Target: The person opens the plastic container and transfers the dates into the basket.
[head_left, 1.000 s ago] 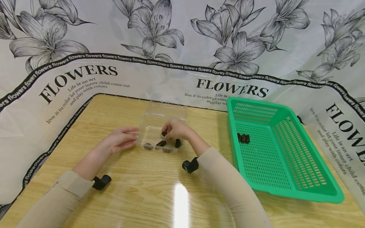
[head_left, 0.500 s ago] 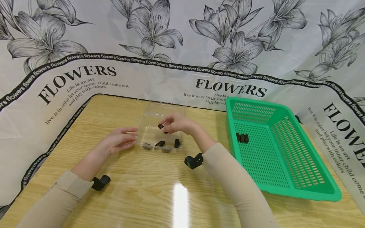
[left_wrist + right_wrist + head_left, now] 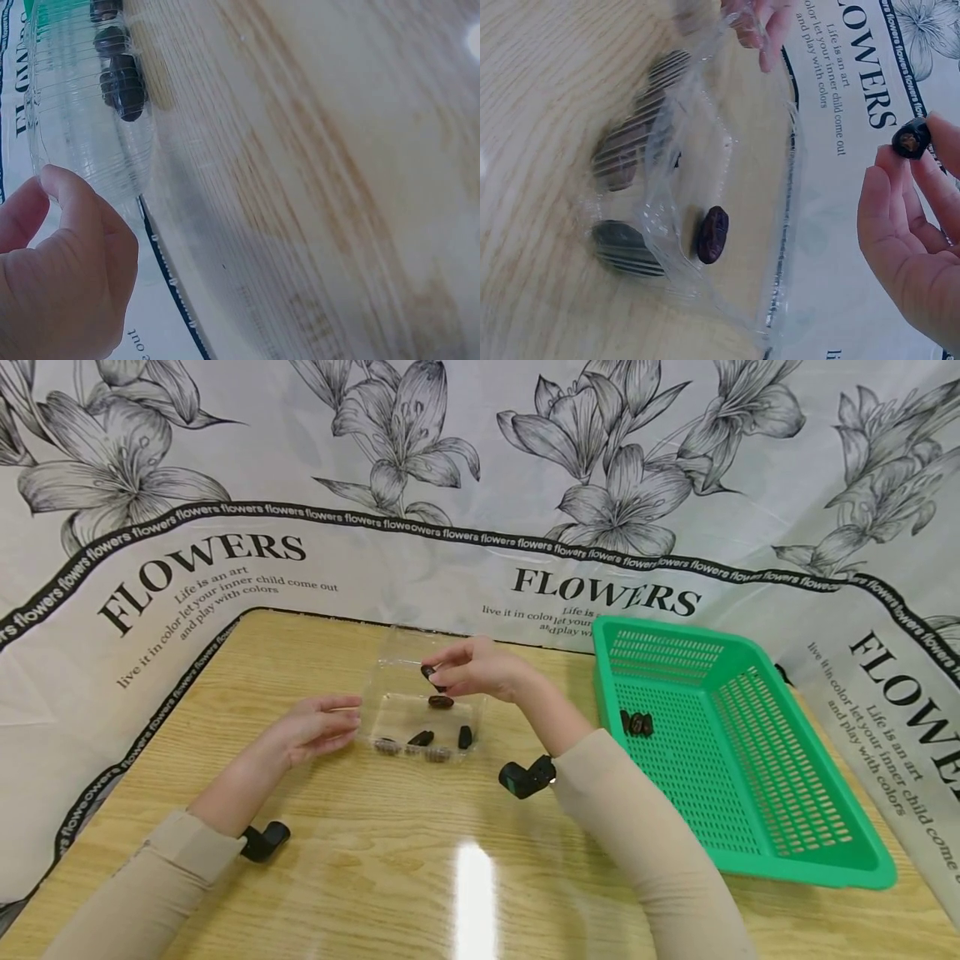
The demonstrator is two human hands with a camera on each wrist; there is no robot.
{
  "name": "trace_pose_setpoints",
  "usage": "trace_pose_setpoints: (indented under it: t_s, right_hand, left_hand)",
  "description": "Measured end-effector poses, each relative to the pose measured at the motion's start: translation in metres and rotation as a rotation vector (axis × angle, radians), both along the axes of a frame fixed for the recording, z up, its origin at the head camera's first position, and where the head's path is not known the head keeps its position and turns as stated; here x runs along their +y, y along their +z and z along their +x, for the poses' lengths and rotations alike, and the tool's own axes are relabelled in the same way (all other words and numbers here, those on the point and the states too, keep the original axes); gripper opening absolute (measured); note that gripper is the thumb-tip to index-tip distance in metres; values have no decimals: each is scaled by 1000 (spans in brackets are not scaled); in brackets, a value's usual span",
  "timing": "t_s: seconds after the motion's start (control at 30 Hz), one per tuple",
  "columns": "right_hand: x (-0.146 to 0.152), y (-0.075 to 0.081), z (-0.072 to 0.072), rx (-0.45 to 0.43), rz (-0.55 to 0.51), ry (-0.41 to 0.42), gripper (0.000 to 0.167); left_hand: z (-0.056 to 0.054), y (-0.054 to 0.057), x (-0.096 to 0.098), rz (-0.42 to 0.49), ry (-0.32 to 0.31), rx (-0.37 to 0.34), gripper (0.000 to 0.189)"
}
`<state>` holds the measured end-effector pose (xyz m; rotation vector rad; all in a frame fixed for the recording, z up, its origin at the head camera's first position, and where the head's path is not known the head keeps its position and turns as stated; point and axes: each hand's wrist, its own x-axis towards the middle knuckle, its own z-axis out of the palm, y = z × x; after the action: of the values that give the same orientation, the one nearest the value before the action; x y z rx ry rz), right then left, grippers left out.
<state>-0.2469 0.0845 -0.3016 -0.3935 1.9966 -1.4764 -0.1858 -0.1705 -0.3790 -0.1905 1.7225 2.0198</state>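
A clear plastic box (image 3: pixel 393 714) with its lid raised at the back stands on the table, several dark dates inside. My left hand (image 3: pixel 318 728) is at its left side; in the left wrist view, thumb and finger pinch the clear edge. Above the box, my right hand (image 3: pixel 486 672) pinches a date (image 3: pixel 911 141) between thumb and fingertips. Below that hand, another date (image 3: pixel 441 702) lies on the box floor. Two more, a tilted date (image 3: pixel 422 738) and an upright date (image 3: pixel 465 737), lie near the front wall. Ridged plastic blurs the ones at the front.
A green perforated basket (image 3: pixel 738 870) stands to the right, with a few dates (image 3: pixel 637 724) by its left wall. White cloth (image 3: pixel 420 572) printed with flowers and lettering hangs behind the wooden table (image 3: pixel 375 877). Black wrist cameras (image 3: pixel 527 777) sit on both wrists.
My right hand has risen from inside the box, moving back and slightly right with a date. The date on the box floor beneath it now shows fully. My left hand has stayed put.
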Motion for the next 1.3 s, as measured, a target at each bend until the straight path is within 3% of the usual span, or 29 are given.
trace_pose_setpoints:
  t_s: [0.3,0.57,0.67,0.77,0.87,1.3]
  right_hand:
    - [20,21,1,-38,-63,-38,41]
    - [53,42,1,-40,-148,-152,45]
    - [68,47,2,-62,-213,-202,35]
    - [83,50,3,-84,-293,-242,26]
    - [100,52,6,-102,-342,-263,32]
    - [172,55,16,-134,-425,-329,27]
  left_hand:
    - [0,-1,-1,22,8,-1,58]
    - [1,-1,-2,20,2,10,58]
    - [2,-2,-2,21,4,9,59]
    - [2,-3,-3,24,9,15,58]
    - [1,-4,-2,22,7,22,58]
    - [0,-4,-1,26,6,13,58]
